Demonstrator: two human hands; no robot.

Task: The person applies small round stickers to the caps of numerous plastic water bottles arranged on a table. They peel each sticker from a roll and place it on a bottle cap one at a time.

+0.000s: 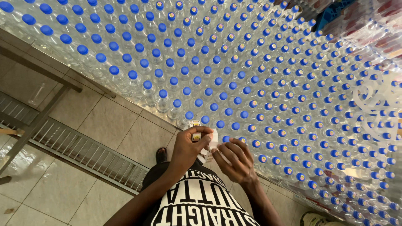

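The small sticker (195,136) sits at the near edge of the big field of bottles, pinched at the fingertips of the left hand (189,147), just above the white strip of backing paper (212,144) that both hands share. I judge this sticker to be very light and thin, soft and easy to bend, and sticky on one face, so it will curl or cling to the skin if it is pressed flat; the better place to take it is by one edge or corner, with only the tips of thumb and forefinger. The left hand is nearly closed, its fingers curled and its thumb and forefinger pressed together on the sticker. The right hand (235,161) is more loose: its fingers are half spread and bent, and the fingertips rest on the white strip, holding it from the side; how firmly they hold it I cannot tell. Both hands hover just beside the nearest clear plastic bottles with blue caps (217,88), which stand close together in long rows on the worktop. Many caps on the right side already carry a small light sticker, while the caps far to the left are plain blue. Under the hands there is a tiled floor (104,121) with a metal drain grate (79,147).
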